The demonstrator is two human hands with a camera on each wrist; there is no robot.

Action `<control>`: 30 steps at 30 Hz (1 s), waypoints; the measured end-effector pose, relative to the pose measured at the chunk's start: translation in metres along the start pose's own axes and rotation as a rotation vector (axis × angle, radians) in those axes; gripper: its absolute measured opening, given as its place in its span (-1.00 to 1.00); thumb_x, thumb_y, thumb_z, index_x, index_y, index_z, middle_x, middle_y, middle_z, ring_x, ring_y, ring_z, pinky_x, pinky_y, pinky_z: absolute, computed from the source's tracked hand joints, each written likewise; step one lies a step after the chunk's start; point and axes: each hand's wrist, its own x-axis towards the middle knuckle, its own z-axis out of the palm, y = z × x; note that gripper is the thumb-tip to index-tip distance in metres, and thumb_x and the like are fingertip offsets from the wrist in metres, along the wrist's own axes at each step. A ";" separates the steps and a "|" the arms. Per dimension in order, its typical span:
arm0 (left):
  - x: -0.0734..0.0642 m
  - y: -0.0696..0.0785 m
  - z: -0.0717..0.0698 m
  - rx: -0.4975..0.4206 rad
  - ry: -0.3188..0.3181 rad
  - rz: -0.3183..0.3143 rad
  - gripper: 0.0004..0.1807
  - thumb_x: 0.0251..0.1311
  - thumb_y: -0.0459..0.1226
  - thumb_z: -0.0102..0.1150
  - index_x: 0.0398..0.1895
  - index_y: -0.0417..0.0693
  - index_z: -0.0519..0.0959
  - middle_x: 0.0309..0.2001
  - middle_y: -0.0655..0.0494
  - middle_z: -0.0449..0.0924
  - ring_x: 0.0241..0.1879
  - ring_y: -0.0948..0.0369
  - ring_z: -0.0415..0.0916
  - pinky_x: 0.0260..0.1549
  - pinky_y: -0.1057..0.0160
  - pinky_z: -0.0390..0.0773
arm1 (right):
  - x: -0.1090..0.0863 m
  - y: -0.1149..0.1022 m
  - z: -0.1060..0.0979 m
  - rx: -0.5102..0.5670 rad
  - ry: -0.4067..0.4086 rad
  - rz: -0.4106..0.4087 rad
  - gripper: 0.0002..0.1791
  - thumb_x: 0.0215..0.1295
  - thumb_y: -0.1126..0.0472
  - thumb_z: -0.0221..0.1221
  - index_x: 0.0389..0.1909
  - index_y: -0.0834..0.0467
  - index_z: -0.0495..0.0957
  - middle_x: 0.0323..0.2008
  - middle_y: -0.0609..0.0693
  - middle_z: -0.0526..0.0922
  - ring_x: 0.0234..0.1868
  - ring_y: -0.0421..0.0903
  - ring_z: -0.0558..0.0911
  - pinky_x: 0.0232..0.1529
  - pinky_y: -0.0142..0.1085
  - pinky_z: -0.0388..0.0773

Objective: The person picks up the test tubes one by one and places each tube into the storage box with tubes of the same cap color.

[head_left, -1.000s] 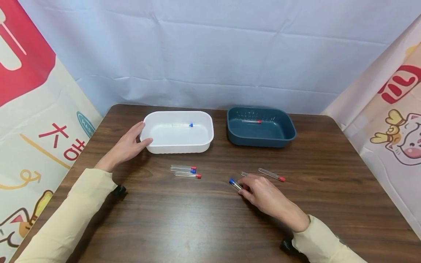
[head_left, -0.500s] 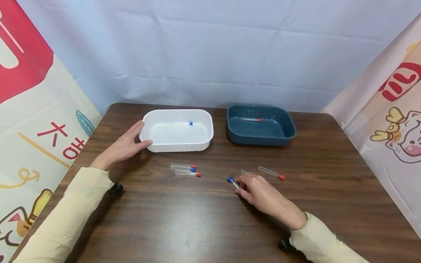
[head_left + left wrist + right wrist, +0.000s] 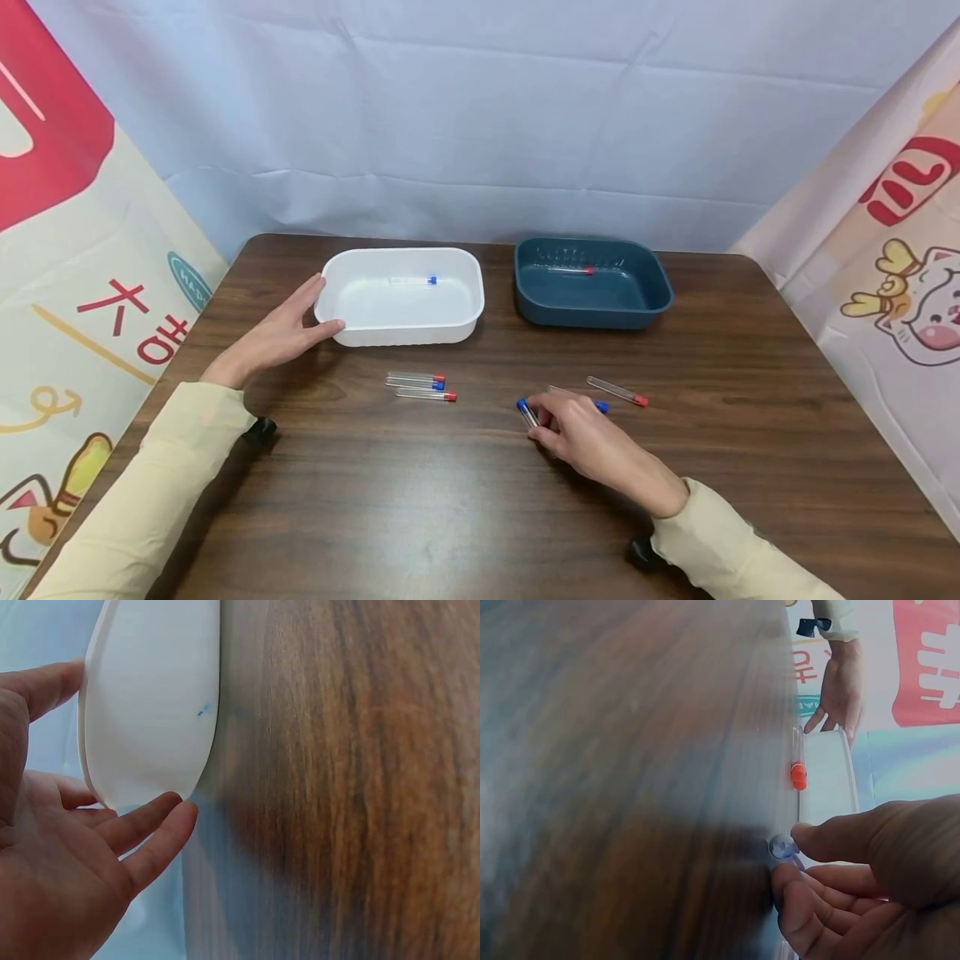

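Note:
My right hand [image 3: 585,433] pinches a blue-capped test tube [image 3: 527,413] between thumb and fingers, close over the table; in the right wrist view its blue cap [image 3: 783,846] shows at the fingertips. Another blue-capped tube, its cap [image 3: 602,407] showing, lies partly hidden behind that hand, and a red-capped tube [image 3: 617,390] lies beyond it. My left hand [image 3: 281,337] rests with spread, fairly straight fingers at the left end of the white basin [image 3: 405,335], thumb at the front rim. In the left wrist view, the fingertips [image 3: 180,810] touch the basin's end.
Inside the white basin lies a blue-capped tube [image 3: 412,282]. The dark teal basin [image 3: 592,317] to its right holds a red-capped tube [image 3: 573,270]. In front of the white basin lie two red-capped tubes [image 3: 425,395] and a blue-capped one [image 3: 415,384]. Cloth hangs behind the table.
My right hand has shifted slightly left with the blue-capped test tube, uncovering the blue cap of the tube behind it. My left hand stays at the white basin.

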 end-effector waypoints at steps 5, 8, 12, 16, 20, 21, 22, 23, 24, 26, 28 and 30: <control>0.001 -0.003 0.000 -0.003 0.009 0.012 0.06 0.45 0.08 0.17 0.67 -0.25 -0.21 0.67 -0.18 -0.32 0.63 -0.10 -0.29 0.52 -0.20 -0.10 | 0.002 -0.003 0.001 0.037 0.001 0.030 -0.63 0.29 0.39 0.39 0.09 0.35 0.59 -0.46 -0.17 0.53 -0.51 -0.37 0.47 -0.50 -0.42 0.50; 0.001 -0.004 0.001 -0.011 0.015 0.018 0.07 0.44 0.08 0.18 0.66 -0.26 -0.21 0.67 -0.18 -0.31 0.63 -0.10 -0.28 0.51 -0.21 -0.09 | 0.003 -0.005 0.002 0.046 -0.004 0.052 -0.59 0.30 0.38 0.38 0.14 0.37 0.57 -0.49 -0.18 0.52 -0.56 -0.38 0.46 -0.54 -0.42 0.47; 0.001 -0.005 0.001 -0.024 0.012 0.009 0.07 0.44 0.09 0.18 0.67 -0.24 -0.23 0.67 -0.13 -0.34 0.63 -0.08 -0.29 0.51 -0.21 -0.10 | 0.004 -0.006 0.002 0.032 -0.011 0.083 -0.62 0.32 0.35 0.37 0.11 0.41 0.59 -0.57 -0.21 0.50 -0.61 -0.39 0.44 -0.57 -0.42 0.41; 0.001 -0.006 0.002 -0.032 0.001 0.000 0.08 0.45 0.11 0.16 0.67 -0.22 -0.25 0.68 -0.13 -0.37 0.63 -0.07 -0.30 0.51 -0.22 -0.09 | 0.005 -0.007 0.002 0.021 -0.023 0.112 -0.63 0.35 0.32 0.36 0.08 0.43 0.61 -0.63 -0.22 0.48 -0.64 -0.38 0.41 -0.60 -0.42 0.37; 0.001 -0.005 0.001 -0.032 -0.007 -0.001 0.09 0.45 0.11 0.15 0.67 -0.23 -0.27 0.67 -0.14 -0.39 0.63 -0.08 -0.33 0.51 -0.23 -0.09 | 0.006 -0.009 0.003 0.029 -0.035 0.144 -0.63 0.36 0.31 0.34 0.09 0.44 0.60 -0.65 -0.23 0.50 -0.66 -0.36 0.41 -0.63 -0.42 0.35; 0.001 -0.004 0.001 -0.032 -0.007 -0.002 0.09 0.46 0.12 0.15 0.67 -0.22 -0.28 0.67 -0.12 -0.40 0.63 -0.08 -0.33 0.51 -0.23 -0.10 | 0.007 -0.010 0.003 0.031 -0.039 0.148 -0.62 0.37 0.30 0.34 0.10 0.44 0.60 -0.65 -0.23 0.50 -0.66 -0.36 0.42 -0.63 -0.42 0.35; 0.001 -0.004 0.001 -0.032 -0.007 -0.001 0.09 0.46 0.12 0.15 0.67 -0.23 -0.28 0.67 -0.12 -0.40 0.63 -0.07 -0.34 0.51 -0.22 -0.10 | 0.007 -0.010 0.003 0.036 -0.041 0.152 -0.62 0.37 0.31 0.33 0.10 0.45 0.59 -0.66 -0.23 0.52 -0.66 -0.36 0.42 -0.63 -0.42 0.35; 0.001 -0.004 0.001 -0.033 -0.008 0.000 0.09 0.46 0.12 0.15 0.67 -0.23 -0.28 0.67 -0.11 -0.41 0.63 -0.07 -0.34 0.51 -0.22 -0.11 | 0.007 -0.011 0.003 0.040 -0.042 0.155 -0.62 0.37 0.31 0.33 0.10 0.45 0.59 -0.66 -0.23 0.53 -0.65 -0.35 0.43 -0.63 -0.42 0.35; 0.001 -0.004 0.001 -0.032 -0.008 0.000 0.09 0.46 0.12 0.14 0.67 -0.22 -0.28 0.67 -0.10 -0.41 0.63 -0.06 -0.35 0.51 -0.22 -0.11 | 0.007 -0.011 0.003 0.044 -0.042 0.161 -0.62 0.37 0.31 0.33 0.10 0.46 0.58 -0.66 -0.23 0.54 -0.65 -0.35 0.43 -0.63 -0.42 0.35; 0.000 -0.004 0.001 -0.033 -0.008 0.002 0.09 0.46 0.12 0.14 0.67 -0.23 -0.28 0.68 -0.10 -0.41 0.63 -0.06 -0.35 0.51 -0.22 -0.12 | 0.007 -0.012 0.004 0.046 -0.041 0.171 -0.61 0.37 0.31 0.33 0.11 0.46 0.58 -0.65 -0.22 0.56 -0.64 -0.35 0.45 -0.62 -0.41 0.36; 0.000 -0.004 0.001 -0.034 -0.007 0.004 0.09 0.46 0.12 0.15 0.67 -0.23 -0.28 0.68 -0.09 -0.41 0.63 -0.06 -0.35 0.52 -0.21 -0.12 | 0.007 -0.013 0.004 0.043 -0.034 0.182 -0.61 0.37 0.30 0.33 0.11 0.45 0.58 -0.64 -0.21 0.57 -0.63 -0.34 0.46 -0.61 -0.41 0.38; 0.000 -0.004 0.001 -0.033 -0.006 0.004 0.09 0.46 0.11 0.15 0.67 -0.22 -0.28 0.68 -0.09 -0.41 0.63 -0.05 -0.35 0.52 -0.21 -0.12 | 0.007 -0.014 0.005 0.039 -0.026 0.198 -0.60 0.37 0.30 0.34 0.13 0.45 0.58 -0.64 -0.21 0.57 -0.63 -0.34 0.46 -0.60 -0.40 0.38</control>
